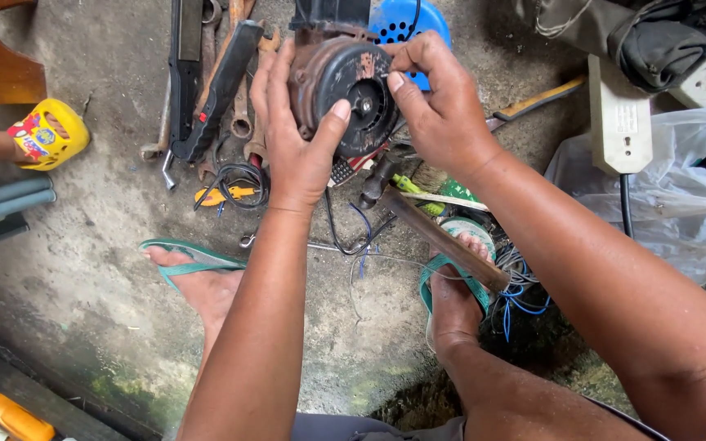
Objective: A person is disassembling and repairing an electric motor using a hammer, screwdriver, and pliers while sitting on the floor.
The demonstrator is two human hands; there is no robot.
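From the head view, a rusty brown electric motor with a round black end cover (345, 90) is held up above the concrete floor (108, 220), between the two hands. The left hand (292, 139) cups the motor's left side: its fingers (267, 77) reach up along the housing, pressed together, and the thumb lies across the lower face of the black cover, its tip just beside the small metal shaft (364, 105) at the centre. The right hand (439, 106) comes in from the right, its fingers curled over the top right edge of the cover and the thumb pressed on the cover just right of the shaft. The motor is thus gripped from both sides, the shaft showing between the two thumbs.

Behind the motor a blue perforated plastic piece (406, 24) shows. To the left on the floor lie rusty spanners (243, 106) and a long black tool (218, 90), with a coil of black wire (239, 180) below them. A hammer with a wooden handle (439, 237) lies under the right forearm, beside loose blue wires (520, 298). Both feet wear green flip-flops (194, 257). A white power strip (618, 114) and a clear plastic bag (672, 196) sit at the right.
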